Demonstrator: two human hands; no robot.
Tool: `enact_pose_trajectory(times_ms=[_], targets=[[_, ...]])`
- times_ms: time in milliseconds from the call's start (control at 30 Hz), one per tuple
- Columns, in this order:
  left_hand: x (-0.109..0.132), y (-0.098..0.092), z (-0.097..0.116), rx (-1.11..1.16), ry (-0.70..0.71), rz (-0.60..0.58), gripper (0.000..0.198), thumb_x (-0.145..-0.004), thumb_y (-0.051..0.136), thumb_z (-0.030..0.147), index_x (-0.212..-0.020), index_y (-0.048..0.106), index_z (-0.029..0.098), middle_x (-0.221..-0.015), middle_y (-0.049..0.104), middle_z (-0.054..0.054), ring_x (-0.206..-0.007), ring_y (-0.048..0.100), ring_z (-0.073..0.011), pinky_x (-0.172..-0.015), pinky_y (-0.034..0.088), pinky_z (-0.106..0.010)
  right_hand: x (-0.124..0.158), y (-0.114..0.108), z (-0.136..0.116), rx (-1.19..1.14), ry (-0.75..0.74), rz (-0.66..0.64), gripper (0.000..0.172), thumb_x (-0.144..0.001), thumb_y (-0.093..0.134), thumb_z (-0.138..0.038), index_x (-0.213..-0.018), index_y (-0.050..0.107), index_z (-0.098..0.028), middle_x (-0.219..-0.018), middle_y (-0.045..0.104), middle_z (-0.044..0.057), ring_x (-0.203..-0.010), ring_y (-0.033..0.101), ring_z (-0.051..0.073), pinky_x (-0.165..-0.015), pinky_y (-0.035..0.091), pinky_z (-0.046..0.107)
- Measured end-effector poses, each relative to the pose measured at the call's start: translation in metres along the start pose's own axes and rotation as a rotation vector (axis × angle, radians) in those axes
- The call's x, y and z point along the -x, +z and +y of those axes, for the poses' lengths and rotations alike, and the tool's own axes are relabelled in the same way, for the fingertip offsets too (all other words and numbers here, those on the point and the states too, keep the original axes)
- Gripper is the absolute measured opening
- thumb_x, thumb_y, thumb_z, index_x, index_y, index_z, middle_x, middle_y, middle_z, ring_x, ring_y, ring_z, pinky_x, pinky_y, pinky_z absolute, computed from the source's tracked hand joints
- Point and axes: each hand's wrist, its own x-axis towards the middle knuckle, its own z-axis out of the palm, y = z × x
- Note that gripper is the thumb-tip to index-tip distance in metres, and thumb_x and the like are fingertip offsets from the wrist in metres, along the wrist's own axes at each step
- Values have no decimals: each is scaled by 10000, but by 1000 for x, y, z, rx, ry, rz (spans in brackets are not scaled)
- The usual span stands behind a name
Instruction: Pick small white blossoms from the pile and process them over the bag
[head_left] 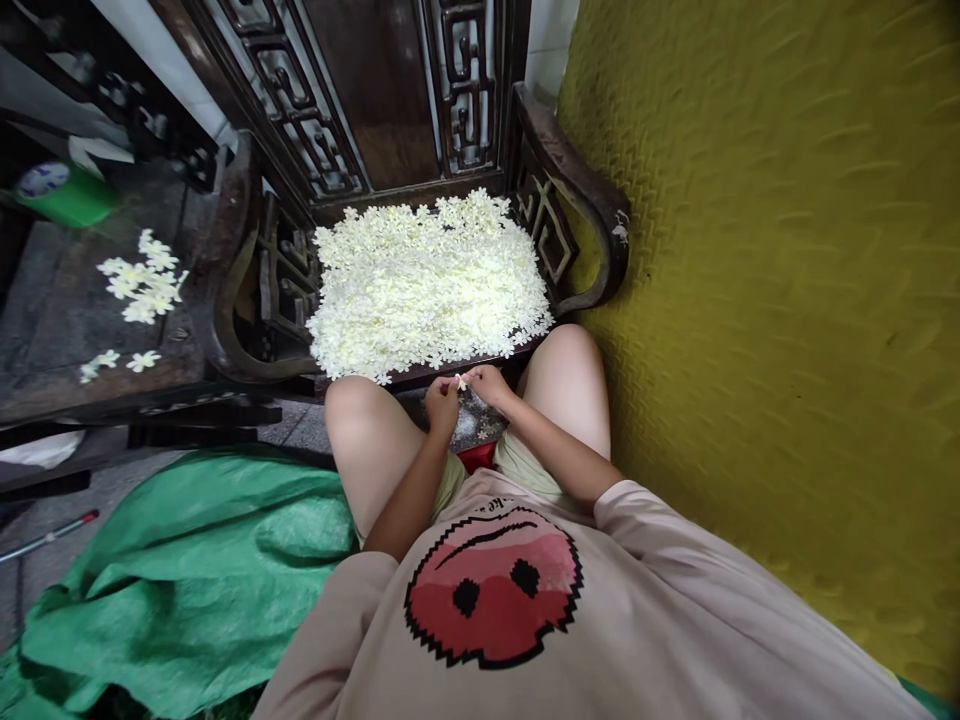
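Note:
A thick layer of small white flowers (435, 285) covers the seat of a dark carved wooden chair (397, 90). Just in front of the seat's front edge, above my lap, my left hand (442, 400) and my right hand (489, 384) come together at the fingertips. Between them is a small white flower (462, 382), pinched by the fingers of both hands. Its stem and the exact finger contacts are too small to make out.
On a dark wooden table (67, 320) at the left lie loose white flowers (146, 280) and a green roll (66, 193). Green cloth (210, 570) is heaped at the lower left. A yellow textured surface (780, 300) rises at the right, beside the chair's curved armrest.

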Motion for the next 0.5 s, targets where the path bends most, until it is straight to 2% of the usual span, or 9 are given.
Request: enact_pose_trajectory(times_ms=[233,367,500], targets=[[6,-1,0,-22,19,8,134,-762,571,246,-645,575,180,-621,565,2,-608,488,-134,-628,366,-256,1,4,3,-3,44,-28,270,-709,511,-264,-464,478,-155,-440,389,-49,-493,320,77,-519,241,231],[4,-1,1,18,-21,-5,131,-741,589,221,-619,569,177,-606,559,6,-598,482,-130,-620,364,-254,2,7,5,-15,63,-39,262,-710,490,-253,-467,487,-156,-441,409,-39,-489,338,82,-516,255,231],[-1,2,-3,96,-55,-27,155,-728,617,253,-603,568,174,-599,556,8,-605,492,-126,-634,374,-252,2,8,8,-24,70,9,217,-707,471,-226,-516,540,-149,-479,485,-10,-488,391,96,-514,301,231]])
